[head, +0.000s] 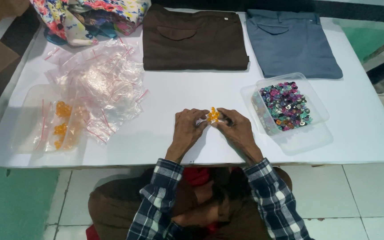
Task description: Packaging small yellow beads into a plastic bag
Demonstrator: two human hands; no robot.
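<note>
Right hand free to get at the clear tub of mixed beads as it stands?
Probably yes. The tub sits open-topped just right of the right hand, bare board between them. But both hands pinch a small bag of orange beads, so that would go down first.

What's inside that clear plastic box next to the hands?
The clear box holds a heap of shiny buttons, purple, pink, teal and some orange. Only the top layer shows; whatever lies underneath the heap is covered.

A white board (356,133) is laid on the floor. Brown trousers (194,38) and blue trousers (292,42) are laid along its far edge, a box of beads (285,106) near the right edge, plastic bags (98,84) by the left.
</note>
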